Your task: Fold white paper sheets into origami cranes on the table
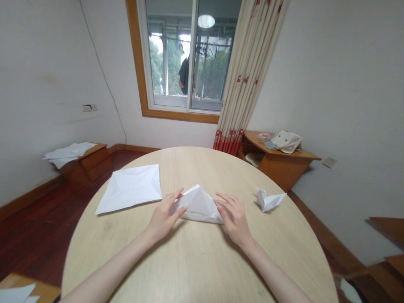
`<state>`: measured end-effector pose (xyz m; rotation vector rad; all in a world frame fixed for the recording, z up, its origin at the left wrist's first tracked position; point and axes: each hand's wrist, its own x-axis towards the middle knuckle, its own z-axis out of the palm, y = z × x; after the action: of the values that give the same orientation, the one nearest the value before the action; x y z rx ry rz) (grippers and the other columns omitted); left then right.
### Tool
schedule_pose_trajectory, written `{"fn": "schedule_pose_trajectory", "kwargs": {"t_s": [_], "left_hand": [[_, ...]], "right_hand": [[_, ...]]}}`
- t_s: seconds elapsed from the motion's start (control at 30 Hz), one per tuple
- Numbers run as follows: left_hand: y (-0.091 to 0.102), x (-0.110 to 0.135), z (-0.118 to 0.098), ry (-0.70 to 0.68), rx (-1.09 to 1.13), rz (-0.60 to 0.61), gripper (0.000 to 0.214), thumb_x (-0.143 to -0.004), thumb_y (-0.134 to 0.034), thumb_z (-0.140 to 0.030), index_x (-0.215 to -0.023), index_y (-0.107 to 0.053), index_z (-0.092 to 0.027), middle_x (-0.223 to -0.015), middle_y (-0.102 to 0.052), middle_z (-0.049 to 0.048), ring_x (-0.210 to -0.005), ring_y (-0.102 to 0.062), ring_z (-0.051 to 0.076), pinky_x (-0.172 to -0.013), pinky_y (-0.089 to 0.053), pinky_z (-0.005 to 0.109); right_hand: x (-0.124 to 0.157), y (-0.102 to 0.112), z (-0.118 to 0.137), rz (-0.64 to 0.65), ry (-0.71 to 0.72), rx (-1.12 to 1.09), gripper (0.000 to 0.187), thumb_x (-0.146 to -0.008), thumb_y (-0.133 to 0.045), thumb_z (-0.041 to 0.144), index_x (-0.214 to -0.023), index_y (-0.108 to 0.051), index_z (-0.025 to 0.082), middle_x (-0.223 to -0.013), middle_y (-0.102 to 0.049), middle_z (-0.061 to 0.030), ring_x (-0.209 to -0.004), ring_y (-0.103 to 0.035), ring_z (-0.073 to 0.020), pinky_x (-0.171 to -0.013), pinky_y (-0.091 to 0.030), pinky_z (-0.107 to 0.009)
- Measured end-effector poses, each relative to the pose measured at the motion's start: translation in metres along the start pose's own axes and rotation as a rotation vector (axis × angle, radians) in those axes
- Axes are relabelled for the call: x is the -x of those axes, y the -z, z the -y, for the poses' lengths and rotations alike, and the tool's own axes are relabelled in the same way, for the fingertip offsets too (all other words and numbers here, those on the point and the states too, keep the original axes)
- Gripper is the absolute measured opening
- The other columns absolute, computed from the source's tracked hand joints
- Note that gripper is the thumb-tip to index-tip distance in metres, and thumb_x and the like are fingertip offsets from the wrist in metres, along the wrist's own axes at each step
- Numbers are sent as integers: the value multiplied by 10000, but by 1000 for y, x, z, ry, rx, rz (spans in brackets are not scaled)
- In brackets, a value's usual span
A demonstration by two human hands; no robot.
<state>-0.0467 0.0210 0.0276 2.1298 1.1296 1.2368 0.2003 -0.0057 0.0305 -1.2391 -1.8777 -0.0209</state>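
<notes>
A white folded paper (200,204), peaked at the top like a triangle, stands out in front of me at the middle of the round table (195,261). My left hand (166,213) pinches its left end, thumb on the near face and fingertips behind. At the right end, my right hand (233,219) holds the paper between thumb and fingers, with the upper fingers stretched out. Farther right lies a small white paper bird (269,201), apart from both hands. To the left rests a stack of white paper sheets (131,188).
Beyond the table are a window (189,63) and a long curtain (243,80). A wooden corner desk (277,162) with a cloth bag (286,141) stands at the right. More paper lies on a low cabinet (94,162) at the left.
</notes>
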Motion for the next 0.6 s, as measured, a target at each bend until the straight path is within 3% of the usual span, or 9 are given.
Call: {"fn": "schedule_pose_trajectory", "kwargs": {"t_s": [0.37, 0.6], "left_hand": [[5, -3, -15, 96, 116, -61, 374, -924, -418, -377, -1237, -556, -226, -1131, -563, 76, -917, -572, 191, -799, -477, 322], [6, -4, -13, 109, 83, -29, 378, -934, -388, -409, -1188, -588, -213, -1099, -597, 78, -953, -568, 208, -784, -472, 314]], "right_hand": [[-3, 8, 9, -57, -10, -122, 287, -890, -451, 312, -738, -688, 257, -1004, -703, -50, -1001, -568, -245, -904, -394, -439], [-3, 4, 10, 21, -53, -178, 259, -873, -506, 344, -695, -667, 245, -943, -700, -68, -943, -594, -245, -871, -435, -434]]}}
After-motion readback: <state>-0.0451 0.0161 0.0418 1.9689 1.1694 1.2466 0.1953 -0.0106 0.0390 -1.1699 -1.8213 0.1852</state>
